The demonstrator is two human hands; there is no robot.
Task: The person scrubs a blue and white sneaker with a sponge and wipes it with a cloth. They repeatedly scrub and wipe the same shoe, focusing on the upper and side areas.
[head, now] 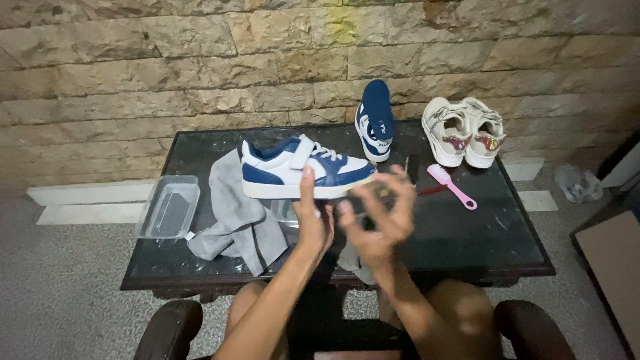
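Note:
My left hand (pixel 312 223) holds a blue and white sneaker (pixel 300 170) from underneath, thumb up against its side, a little above a dark glass-topped table (pixel 480 233). The sneaker lies level with its toe pointing right. Beside that toe is my right hand (pixel 381 217), blurred, with its fingers curled and apart; I see nothing gripped in it. A thin dark stick (pixel 406 164) shows just above its fingers.
The matching sneaker (pixel 373 123) stands on end against the stone wall. A pair of white sneakers (pixel 465 132), a pink brush (pixel 452 186), a grey cloth (pixel 237 213) and a clear plastic tray (pixel 170 207) are on the table. A box (pixel 610 263) sits at right.

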